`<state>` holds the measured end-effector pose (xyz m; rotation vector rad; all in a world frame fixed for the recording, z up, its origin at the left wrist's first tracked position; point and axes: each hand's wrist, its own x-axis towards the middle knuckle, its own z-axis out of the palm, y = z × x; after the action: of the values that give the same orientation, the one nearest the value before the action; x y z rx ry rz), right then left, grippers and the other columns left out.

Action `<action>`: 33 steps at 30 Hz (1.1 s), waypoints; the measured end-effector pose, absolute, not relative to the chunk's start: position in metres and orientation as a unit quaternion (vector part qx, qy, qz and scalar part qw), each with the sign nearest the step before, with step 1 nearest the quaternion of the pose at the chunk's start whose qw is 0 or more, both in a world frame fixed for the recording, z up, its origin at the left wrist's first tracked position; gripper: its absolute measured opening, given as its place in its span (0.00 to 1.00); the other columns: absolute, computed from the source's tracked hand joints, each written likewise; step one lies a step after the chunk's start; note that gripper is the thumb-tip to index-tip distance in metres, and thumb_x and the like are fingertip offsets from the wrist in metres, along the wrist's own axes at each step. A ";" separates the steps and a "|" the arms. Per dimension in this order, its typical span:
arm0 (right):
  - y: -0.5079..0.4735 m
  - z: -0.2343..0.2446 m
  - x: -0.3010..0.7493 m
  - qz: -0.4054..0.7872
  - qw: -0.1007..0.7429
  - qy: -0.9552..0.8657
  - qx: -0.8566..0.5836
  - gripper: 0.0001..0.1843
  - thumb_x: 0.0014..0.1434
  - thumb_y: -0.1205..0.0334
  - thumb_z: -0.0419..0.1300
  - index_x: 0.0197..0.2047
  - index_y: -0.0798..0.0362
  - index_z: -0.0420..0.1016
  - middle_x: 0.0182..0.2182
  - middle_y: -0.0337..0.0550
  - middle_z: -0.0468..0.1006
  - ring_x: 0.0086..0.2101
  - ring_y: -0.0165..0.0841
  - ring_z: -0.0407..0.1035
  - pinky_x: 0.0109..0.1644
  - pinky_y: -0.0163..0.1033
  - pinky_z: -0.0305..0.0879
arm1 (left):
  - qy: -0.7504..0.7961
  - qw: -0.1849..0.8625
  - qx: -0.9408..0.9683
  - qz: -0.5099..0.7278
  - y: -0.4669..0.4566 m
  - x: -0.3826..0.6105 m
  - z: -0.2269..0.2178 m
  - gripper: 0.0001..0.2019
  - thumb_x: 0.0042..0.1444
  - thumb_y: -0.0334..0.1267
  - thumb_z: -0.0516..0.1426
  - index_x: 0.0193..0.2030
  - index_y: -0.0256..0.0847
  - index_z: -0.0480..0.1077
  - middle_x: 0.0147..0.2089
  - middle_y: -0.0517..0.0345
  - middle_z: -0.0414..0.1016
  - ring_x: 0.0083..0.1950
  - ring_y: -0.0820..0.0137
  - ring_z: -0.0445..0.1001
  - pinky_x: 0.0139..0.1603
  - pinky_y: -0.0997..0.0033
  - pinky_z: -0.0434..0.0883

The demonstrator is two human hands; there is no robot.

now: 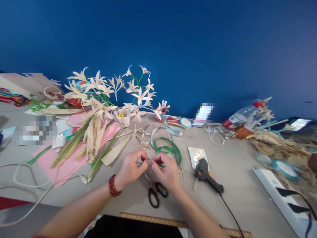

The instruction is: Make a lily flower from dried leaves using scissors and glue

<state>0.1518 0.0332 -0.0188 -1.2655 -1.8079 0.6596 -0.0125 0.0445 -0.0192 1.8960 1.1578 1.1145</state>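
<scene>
Pink paper (74, 167) lies beneath long leaves (69, 145) on the worktop (242, 195). Left hand (131, 168) and right hand (167, 170) nearly meet, fingertips pinched on a thin piece (149, 162), mostly hidden between them. Black-handled scissors (151, 190) lie nearer the body; green ribbon (177, 152) curls beyond; rightward rests a glue gun (208, 177).

1 head-worn view, looking forward and down, near above the table (240, 180), facing a blue wall (183, 53)

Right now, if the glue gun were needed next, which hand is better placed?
Probably the right hand: the glue gun lies nearer it, while the left hand is farther across. Both seem occupied, pinching something too small to identify.
</scene>
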 end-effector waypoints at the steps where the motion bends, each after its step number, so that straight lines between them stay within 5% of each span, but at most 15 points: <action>1: 0.033 -0.019 0.152 0.256 0.414 -0.716 -0.501 0.06 0.56 0.64 0.56 0.28 0.52 0.68 0.22 0.38 0.73 0.24 0.31 0.68 0.30 0.34 0.63 | 0.445 0.317 0.721 0.425 0.046 -0.014 -0.020 0.04 0.54 0.28 0.54 0.29 0.40 0.65 0.32 0.57 0.70 0.36 0.68 0.70 0.39 0.70 0.67; 6: 0.034 -0.016 0.156 0.224 0.468 -0.690 -0.504 0.06 0.57 0.64 0.56 0.28 0.52 0.68 0.23 0.38 0.73 0.25 0.31 0.68 0.32 0.35 0.64 | 0.481 0.276 0.692 0.461 0.052 -0.024 -0.022 0.04 0.53 0.29 0.53 0.30 0.40 0.66 0.33 0.56 0.71 0.38 0.67 0.70 0.42 0.68 0.67; 11: 0.034 -0.012 0.155 0.245 0.467 -0.694 -0.491 0.06 0.57 0.65 0.56 0.28 0.52 0.69 0.23 0.38 0.73 0.25 0.31 0.68 0.31 0.34 0.64 | 0.415 0.356 0.715 0.435 0.047 -0.018 -0.012 0.09 0.56 0.33 0.54 0.43 0.40 0.70 0.42 0.52 0.75 0.43 0.65 0.72 0.46 0.68 0.68; 17: 0.031 -0.015 0.150 0.246 0.453 -0.701 -0.493 0.06 0.57 0.64 0.56 0.28 0.51 0.69 0.22 0.38 0.74 0.25 0.31 0.68 0.31 0.34 0.64 | 0.436 0.360 0.717 0.408 0.043 -0.010 -0.012 0.06 0.56 0.33 0.53 0.29 0.40 0.67 0.29 0.58 0.71 0.33 0.69 0.70 0.37 0.72 0.66; 33: 0.030 -0.020 0.153 0.169 0.503 -0.692 -0.489 0.06 0.57 0.65 0.56 0.28 0.51 0.69 0.23 0.39 0.74 0.26 0.33 0.70 0.32 0.37 0.66 | 0.487 0.339 0.681 0.429 0.048 -0.021 -0.019 0.06 0.57 0.31 0.50 0.31 0.40 0.66 0.30 0.59 0.70 0.34 0.69 0.69 0.36 0.73 0.65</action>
<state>0.1526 0.0302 -0.0202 -1.1799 -1.6718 0.4078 -0.0211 0.0483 -0.0187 1.7730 1.2675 1.1183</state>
